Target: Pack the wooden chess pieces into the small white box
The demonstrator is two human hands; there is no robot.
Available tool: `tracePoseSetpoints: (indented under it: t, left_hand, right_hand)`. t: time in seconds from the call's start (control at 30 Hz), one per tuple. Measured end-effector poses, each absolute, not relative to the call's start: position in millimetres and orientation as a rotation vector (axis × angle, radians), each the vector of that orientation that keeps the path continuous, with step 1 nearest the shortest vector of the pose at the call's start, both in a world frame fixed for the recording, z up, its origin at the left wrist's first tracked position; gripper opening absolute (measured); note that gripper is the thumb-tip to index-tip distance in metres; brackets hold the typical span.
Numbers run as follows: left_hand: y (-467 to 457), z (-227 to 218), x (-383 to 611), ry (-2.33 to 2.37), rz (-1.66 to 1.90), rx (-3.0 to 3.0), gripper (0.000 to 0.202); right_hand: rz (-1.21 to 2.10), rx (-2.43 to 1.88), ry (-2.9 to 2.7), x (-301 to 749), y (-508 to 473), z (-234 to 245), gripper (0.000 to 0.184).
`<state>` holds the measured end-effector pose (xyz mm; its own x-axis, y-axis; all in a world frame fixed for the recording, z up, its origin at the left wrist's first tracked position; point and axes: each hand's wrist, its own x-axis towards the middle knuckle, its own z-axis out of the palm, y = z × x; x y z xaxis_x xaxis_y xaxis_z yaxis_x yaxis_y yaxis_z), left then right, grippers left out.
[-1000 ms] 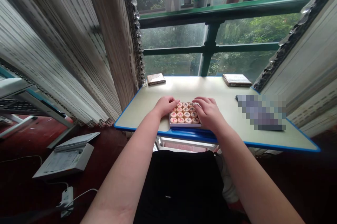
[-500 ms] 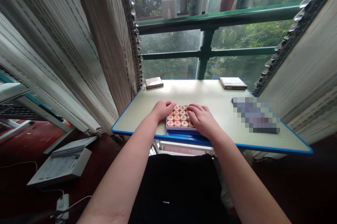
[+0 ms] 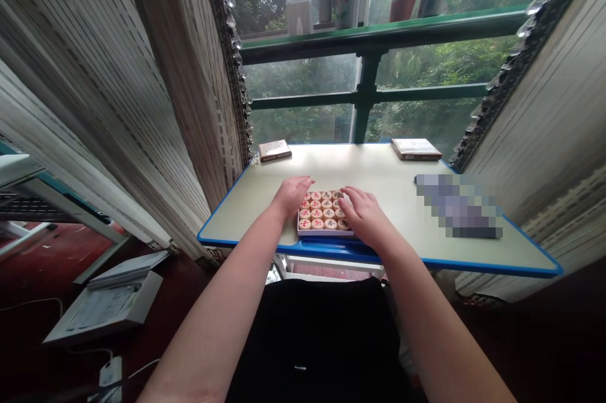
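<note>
A shallow white box (image 3: 326,233) of Chinese chess pieces (image 3: 317,214) lies at the near edge of the table. The round wooden pieces stand in rows, marked with red and black characters. At the box's left side is my left hand (image 3: 291,196), its fingers stretched out past the far left corner. My right hand (image 3: 362,210) lies along the right side, fingers extended and slightly apart, covering part of the right column. Both hands are open and look to touch the box edges; the exact contact is hidden.
A small box (image 3: 274,150) sits at the table's back left and another flat box (image 3: 416,149) at the back right. A pixelated dark object (image 3: 457,207) lies on the right. Curtains hang on both sides; an open white box (image 3: 106,305) is on the floor.
The fingers of both hands have drawn slightly outward from the pieces, so more of the back row shows. The view has shifted a little; the box stays in place.
</note>
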<state>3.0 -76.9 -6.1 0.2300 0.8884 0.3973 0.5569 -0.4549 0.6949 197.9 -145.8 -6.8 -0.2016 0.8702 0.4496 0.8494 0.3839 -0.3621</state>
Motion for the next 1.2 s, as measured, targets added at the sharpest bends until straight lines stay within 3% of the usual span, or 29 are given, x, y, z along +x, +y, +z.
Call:
tracePoseSetpoints:
  t: [0.27,1.2]
  left_hand:
    - [-87,-2,11,1.079,0.867,2.228,0.043]
    - [-80,-6,10,0.922,0.796,2.318,0.059]
  right_hand:
    - [0.214,-1.511,-2.060,199,-148,-1,0.046]
    - [0.276,-1.630,-2.069,194,-148,4,0.049]
